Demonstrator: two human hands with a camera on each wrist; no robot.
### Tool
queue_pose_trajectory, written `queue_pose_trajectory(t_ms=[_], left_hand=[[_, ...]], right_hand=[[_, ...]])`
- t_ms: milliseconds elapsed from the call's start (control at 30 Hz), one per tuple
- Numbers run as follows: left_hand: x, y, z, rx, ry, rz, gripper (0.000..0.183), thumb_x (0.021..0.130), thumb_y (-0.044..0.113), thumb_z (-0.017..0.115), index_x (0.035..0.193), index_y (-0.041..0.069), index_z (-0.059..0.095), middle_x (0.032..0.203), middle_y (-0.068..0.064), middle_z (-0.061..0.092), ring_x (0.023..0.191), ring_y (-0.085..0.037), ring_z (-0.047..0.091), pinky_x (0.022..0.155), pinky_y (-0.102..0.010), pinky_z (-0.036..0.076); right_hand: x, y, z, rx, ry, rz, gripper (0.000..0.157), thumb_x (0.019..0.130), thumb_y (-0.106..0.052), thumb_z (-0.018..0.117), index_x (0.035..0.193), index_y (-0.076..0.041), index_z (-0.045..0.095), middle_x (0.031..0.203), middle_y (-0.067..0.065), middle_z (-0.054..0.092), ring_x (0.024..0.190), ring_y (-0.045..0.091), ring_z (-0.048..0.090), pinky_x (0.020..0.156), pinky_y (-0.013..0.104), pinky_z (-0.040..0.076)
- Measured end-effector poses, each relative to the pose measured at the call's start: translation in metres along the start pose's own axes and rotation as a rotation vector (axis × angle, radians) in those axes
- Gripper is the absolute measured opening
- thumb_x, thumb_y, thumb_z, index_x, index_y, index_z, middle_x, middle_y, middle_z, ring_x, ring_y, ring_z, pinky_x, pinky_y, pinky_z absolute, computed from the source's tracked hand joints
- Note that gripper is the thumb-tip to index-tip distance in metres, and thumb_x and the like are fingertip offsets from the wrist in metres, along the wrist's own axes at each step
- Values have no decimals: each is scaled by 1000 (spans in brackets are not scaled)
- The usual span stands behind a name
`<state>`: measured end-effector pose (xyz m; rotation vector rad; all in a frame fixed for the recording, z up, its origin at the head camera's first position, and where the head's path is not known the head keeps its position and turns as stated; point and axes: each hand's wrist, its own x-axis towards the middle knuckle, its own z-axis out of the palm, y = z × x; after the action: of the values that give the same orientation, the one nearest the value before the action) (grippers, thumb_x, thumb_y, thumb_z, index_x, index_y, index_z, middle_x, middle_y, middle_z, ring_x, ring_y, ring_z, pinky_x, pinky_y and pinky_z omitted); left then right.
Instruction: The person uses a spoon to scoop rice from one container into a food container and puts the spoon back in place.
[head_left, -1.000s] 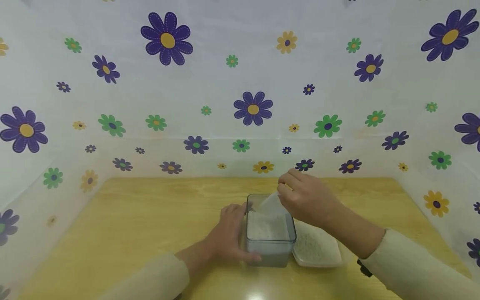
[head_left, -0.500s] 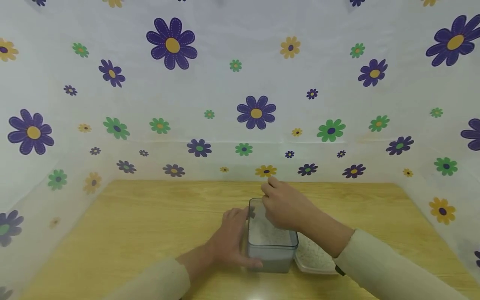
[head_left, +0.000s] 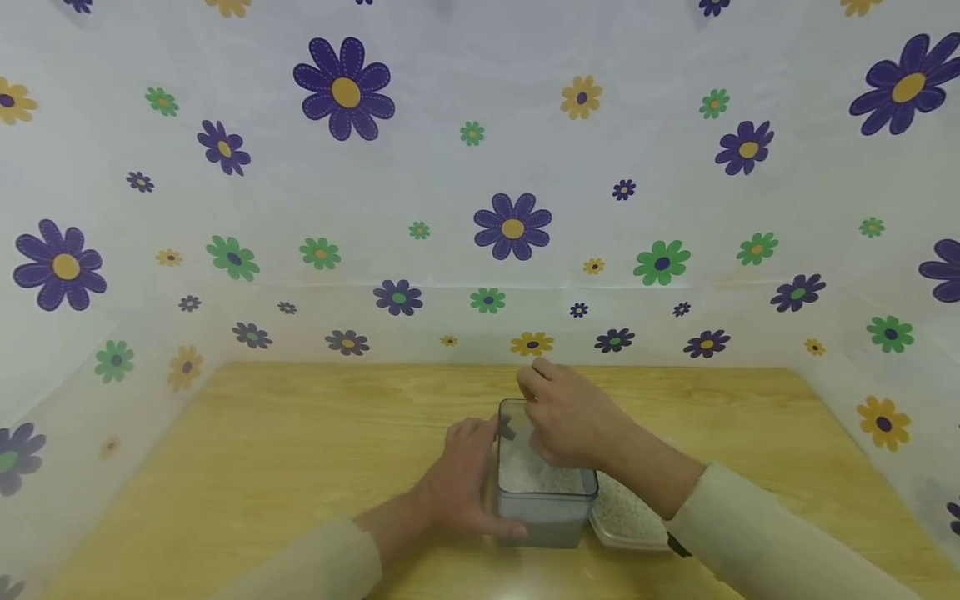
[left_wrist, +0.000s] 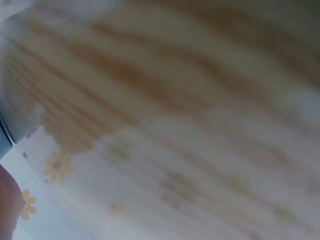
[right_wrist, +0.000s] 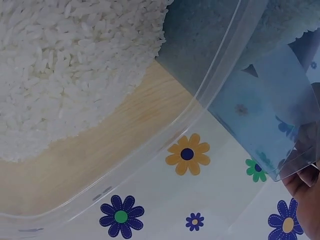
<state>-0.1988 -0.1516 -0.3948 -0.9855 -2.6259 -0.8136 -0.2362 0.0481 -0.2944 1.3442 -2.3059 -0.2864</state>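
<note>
A clear grey-blue rectangular box with white rice inside stands in front of me. My left hand rests along its left side, thumb across the front face and fingers toward the back corner. Above the box's opening, my right hand grips a translucent white scoop by its handle, fingers curled. The scoop is down inside the box, mostly covered by that hand in the head view. In the left wrist view only a sliver of the box and a finger appear.
A shallow clear plastic container heaped with rice sits just right of the box, partly under my right forearm. Wooden tabletop lies all around. A white flowered sheet walls off the back and both sides.
My right hand has moved left and lower over the box, taking the scoop down inside it. Over the last half second it has shifted only slightly. The left hand keeps its place on the box.
</note>
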Motion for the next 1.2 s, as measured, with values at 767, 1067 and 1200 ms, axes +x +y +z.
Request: queue_pose_trajectory(t_ms=[767, 1067, 1200], left_hand=[[1, 0, 1, 2, -6, 4, 121, 55, 81, 64, 146, 11, 24, 124, 4, 46, 111, -12, 35, 98, -43, 27], [1, -2, 1, 10, 5, 20, 122, 56, 83, 60, 146, 10, 22, 126, 3, 47, 117, -14, 36, 103, -45, 24], [2, -3, 3, -10, 4, 19, 122, 56, 83, 61, 146, 10, 23, 125, 4, 48, 117, -13, 36, 103, -45, 24]], right_hand=[[-5, 7, 11, 428, -63, 216, 27, 68, -21, 59, 45, -22, 43, 92, -4, 44, 88, 14, 36, 79, 28, 36], [-5, 9, 9, 551, -76, 331, 24, 68, -21, 62, 48, -21, 49, 90, -4, 44, 88, 13, 37, 76, 27, 36], [-10, 9, 8, 594, -62, 397, 24, 68, -21, 63, 48, -21, 49, 88, -5, 43, 86, 13, 36, 72, 26, 35]])
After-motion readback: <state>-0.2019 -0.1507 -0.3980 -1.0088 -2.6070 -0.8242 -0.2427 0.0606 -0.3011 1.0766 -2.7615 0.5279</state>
